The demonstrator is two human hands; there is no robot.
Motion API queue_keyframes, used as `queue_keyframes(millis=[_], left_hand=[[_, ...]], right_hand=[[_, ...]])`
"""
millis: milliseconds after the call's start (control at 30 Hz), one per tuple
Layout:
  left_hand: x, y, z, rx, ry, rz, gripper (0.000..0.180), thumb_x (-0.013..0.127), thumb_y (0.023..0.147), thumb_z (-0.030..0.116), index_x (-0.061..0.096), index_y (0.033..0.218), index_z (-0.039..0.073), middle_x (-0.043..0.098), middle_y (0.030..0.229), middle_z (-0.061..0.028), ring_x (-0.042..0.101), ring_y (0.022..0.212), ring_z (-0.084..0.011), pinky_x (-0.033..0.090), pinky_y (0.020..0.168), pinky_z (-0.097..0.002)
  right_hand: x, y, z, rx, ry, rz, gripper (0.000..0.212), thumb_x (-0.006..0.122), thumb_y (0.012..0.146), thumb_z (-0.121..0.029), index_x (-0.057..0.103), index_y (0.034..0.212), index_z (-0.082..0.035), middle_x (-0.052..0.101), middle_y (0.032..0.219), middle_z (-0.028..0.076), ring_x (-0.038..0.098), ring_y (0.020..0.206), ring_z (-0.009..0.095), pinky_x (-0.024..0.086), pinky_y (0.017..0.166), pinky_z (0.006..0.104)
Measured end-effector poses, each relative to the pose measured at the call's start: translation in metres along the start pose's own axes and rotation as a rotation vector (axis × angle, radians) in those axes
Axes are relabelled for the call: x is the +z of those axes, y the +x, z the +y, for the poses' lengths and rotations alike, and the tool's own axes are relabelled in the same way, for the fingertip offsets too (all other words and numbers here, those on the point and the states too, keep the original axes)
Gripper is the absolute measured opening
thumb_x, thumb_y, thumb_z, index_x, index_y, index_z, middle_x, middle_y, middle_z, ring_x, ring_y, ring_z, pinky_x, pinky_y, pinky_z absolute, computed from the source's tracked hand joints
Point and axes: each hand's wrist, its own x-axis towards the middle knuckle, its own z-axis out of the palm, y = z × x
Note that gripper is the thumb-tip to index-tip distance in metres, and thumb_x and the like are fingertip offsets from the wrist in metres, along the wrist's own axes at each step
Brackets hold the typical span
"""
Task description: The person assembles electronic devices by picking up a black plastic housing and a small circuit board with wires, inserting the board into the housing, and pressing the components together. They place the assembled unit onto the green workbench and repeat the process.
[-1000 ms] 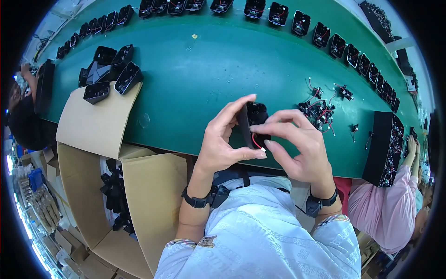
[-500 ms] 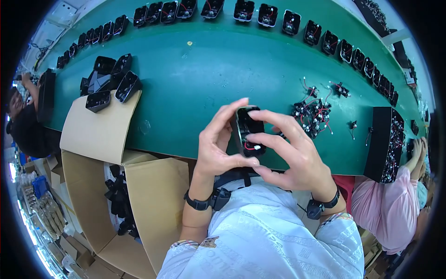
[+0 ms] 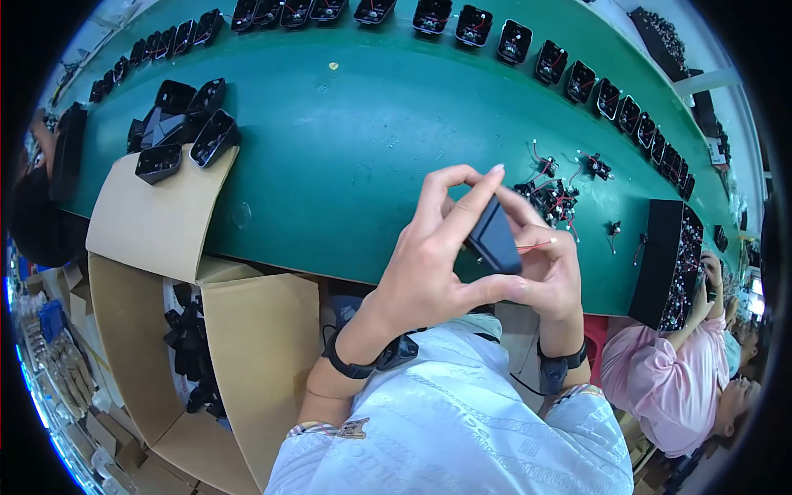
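Between my two hands, above the table's near edge, is a black plastic housing (image 3: 497, 239), tilted so that its smooth outer side faces up and its open side is turned to the right. My left hand (image 3: 441, 256) is closed on the housing, thumb below and fingers over the top. My right hand (image 3: 551, 268) curls around the open side, its fingertips partly hidden behind the housing. A thin red wire with a white connector (image 3: 551, 241) pokes out by the right fingers. Just beyond lies a pile of small black parts with red wires (image 3: 554, 198).
Open black housings (image 3: 433, 16) with wired parts line the far edge of the green table (image 3: 330, 124). More housings (image 3: 161, 162) sit near a cardboard box flap (image 3: 144, 206). The carton (image 3: 260, 355) stands left. A black parts bin (image 3: 660, 264) and a co-worker in pink (image 3: 660, 379) are right.
The housing has been turned over from open side up to outer side up and moved right. My left hand has swung over it, and the wire now sticks out to the right.
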Motion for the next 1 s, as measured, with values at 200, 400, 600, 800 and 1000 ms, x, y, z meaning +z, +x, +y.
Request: queue_keyframes(millis=[200, 400, 600, 800, 1000], left_hand=[[0.002, 0.001, -0.015, 0.139, -0.057, -0.027, 0.062, 0.057, 0.103, 0.046, 0.057, 0.143, 0.0, 0.053, 0.136, -0.0199, 0.068, 0.09, -0.0285, 0.056, 0.073, -0.0366], [0.001, 0.006, -0.01, 0.129, 0.059, 0.042, 0.059, 0.088, 0.072, 0.011, 0.073, 0.129, 0.012, 0.067, 0.131, -0.0102, 0.069, 0.085, -0.0174, 0.05, 0.054, -0.025], [-0.006, 0.014, -0.02, 0.192, 0.103, -0.109, 0.054, 0.088, 0.074, 0.018, 0.073, 0.125, 0.009, 0.07, 0.125, -0.0125, 0.072, 0.095, -0.0216, 0.057, 0.058, -0.0273], [-0.012, 0.008, -0.02, 0.179, -0.007, -0.162, 0.05, 0.089, 0.071, 0.015, 0.076, 0.119, 0.007, 0.071, 0.125, -0.0149, 0.073, 0.108, -0.0322, 0.061, 0.087, -0.0396], [0.005, 0.012, -0.025, 0.183, -0.09, -0.116, 0.061, 0.091, 0.071, 0.019, 0.07, 0.127, 0.003, 0.066, 0.132, -0.0208, 0.073, 0.103, -0.0304, 0.059, 0.083, -0.0351]], right_hand=[[-0.008, -0.012, 0.015, 0.314, 0.582, 0.003, 0.043, 0.079, 0.076, -0.015, 0.07, 0.116, -0.001, 0.067, 0.128, 0.017, 0.063, 0.12, 0.024, 0.046, 0.109, 0.0414], [0.005, -0.01, 0.023, 0.367, 0.951, 0.081, 0.054, 0.075, 0.084, -0.019, 0.059, 0.132, -0.001, 0.067, 0.124, 0.012, 0.063, 0.116, 0.023, 0.047, 0.107, 0.0436], [-0.003, -0.013, 0.012, 0.398, 0.848, 0.062, 0.048, 0.073, 0.086, -0.015, 0.061, 0.129, 0.001, 0.068, 0.123, 0.012, 0.064, 0.116, 0.024, 0.048, 0.106, 0.0407], [-0.005, -0.014, 0.003, 0.332, 0.624, 0.02, 0.014, 0.076, 0.09, -0.005, 0.071, 0.102, 0.001, 0.066, 0.125, 0.01, 0.064, 0.111, 0.016, 0.047, 0.101, 0.0329], [-0.014, -0.02, -0.012, 0.322, 0.594, 0.044, 0.016, 0.082, 0.087, -0.007, 0.074, 0.098, 0.002, 0.064, 0.134, 0.016, 0.06, 0.123, 0.018, 0.045, 0.106, 0.035]])
